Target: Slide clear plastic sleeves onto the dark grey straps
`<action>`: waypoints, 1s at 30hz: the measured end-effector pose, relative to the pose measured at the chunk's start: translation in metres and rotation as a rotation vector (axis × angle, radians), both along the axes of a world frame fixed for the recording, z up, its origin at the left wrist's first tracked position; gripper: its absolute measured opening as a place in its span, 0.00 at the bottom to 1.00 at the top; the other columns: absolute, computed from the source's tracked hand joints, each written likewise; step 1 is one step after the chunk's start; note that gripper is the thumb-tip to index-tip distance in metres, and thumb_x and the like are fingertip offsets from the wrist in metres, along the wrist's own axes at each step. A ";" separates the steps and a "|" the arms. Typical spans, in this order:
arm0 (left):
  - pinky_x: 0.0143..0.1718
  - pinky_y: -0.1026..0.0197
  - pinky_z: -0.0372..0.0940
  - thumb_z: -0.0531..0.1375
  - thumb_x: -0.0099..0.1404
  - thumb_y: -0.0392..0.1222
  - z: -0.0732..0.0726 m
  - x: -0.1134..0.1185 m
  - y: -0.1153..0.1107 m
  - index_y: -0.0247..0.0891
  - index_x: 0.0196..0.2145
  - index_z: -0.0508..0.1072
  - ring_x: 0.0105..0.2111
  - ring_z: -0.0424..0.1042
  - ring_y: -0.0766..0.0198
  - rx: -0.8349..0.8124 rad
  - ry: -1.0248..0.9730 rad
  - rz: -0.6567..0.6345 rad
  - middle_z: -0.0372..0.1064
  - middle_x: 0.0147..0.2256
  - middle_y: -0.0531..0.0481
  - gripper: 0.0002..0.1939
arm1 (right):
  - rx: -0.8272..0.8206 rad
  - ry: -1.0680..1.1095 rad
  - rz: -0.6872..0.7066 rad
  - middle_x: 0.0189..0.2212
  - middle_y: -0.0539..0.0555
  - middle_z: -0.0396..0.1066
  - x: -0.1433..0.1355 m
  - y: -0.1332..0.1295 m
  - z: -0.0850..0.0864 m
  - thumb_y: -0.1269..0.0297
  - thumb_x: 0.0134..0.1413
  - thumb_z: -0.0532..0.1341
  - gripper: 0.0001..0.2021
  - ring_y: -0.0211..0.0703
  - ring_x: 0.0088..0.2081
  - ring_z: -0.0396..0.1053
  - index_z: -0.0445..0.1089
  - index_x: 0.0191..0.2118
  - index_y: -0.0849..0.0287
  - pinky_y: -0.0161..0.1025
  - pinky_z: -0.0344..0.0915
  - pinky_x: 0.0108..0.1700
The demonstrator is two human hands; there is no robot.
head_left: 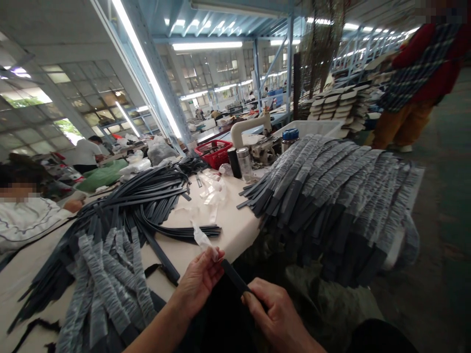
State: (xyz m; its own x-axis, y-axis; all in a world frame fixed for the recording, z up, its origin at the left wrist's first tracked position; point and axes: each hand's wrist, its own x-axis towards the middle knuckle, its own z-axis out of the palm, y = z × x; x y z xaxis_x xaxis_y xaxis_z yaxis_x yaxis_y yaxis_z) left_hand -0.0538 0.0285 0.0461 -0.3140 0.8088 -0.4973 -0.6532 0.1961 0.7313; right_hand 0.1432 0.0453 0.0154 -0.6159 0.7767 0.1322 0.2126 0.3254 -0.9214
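Observation:
My left hand point(200, 274) pinches a clear plastic sleeve point(201, 239) at the end of a dark strap point(234, 277). My right hand point(270, 306) is closed around the same strap, lower down. The strap slants between both hands, and its lower part is hidden. Left of my hands, several dark straps in wrinkled clear sleeves point(110, 284) lie on the table. Behind them spreads a pile of bare dark straps point(147, 189). Loose clear plastic sleeves point(215, 191) rest on the tabletop ahead.
A large stack of sleeved straps point(331, 191) hangs over the table's right edge. A red basket point(214, 153), a sewing machine point(257, 142) and a glass bottle point(244, 163) stand behind. One person point(25, 215) sits at left; another point(423, 73) stands at right.

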 end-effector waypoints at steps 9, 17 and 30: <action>0.36 0.63 0.71 0.67 0.59 0.41 -0.006 0.004 -0.001 0.33 0.34 0.75 0.31 0.75 0.66 0.020 0.035 0.011 0.76 0.33 0.48 0.09 | 0.073 -0.009 -0.017 0.26 0.51 0.65 -0.006 0.005 -0.004 0.62 0.64 0.50 0.15 0.39 0.29 0.64 0.63 0.27 0.58 0.36 0.56 0.32; 0.35 0.63 0.71 0.69 0.57 0.42 -0.007 0.010 -0.003 0.33 0.34 0.75 0.31 0.75 0.65 0.025 0.023 0.009 0.77 0.32 0.47 0.11 | 0.113 -0.071 -0.029 0.26 0.51 0.66 -0.012 0.002 -0.007 0.63 0.63 0.51 0.15 0.38 0.28 0.64 0.63 0.26 0.59 0.35 0.55 0.31; 0.33 0.65 0.71 0.64 0.62 0.38 0.001 -0.016 -0.009 0.33 0.36 0.75 0.30 0.75 0.67 0.012 0.056 0.253 0.77 0.33 0.48 0.05 | -0.251 0.091 0.103 0.28 0.49 0.73 0.004 0.004 -0.006 0.55 0.61 0.52 0.24 0.39 0.23 0.69 0.56 0.61 0.55 0.35 0.64 0.26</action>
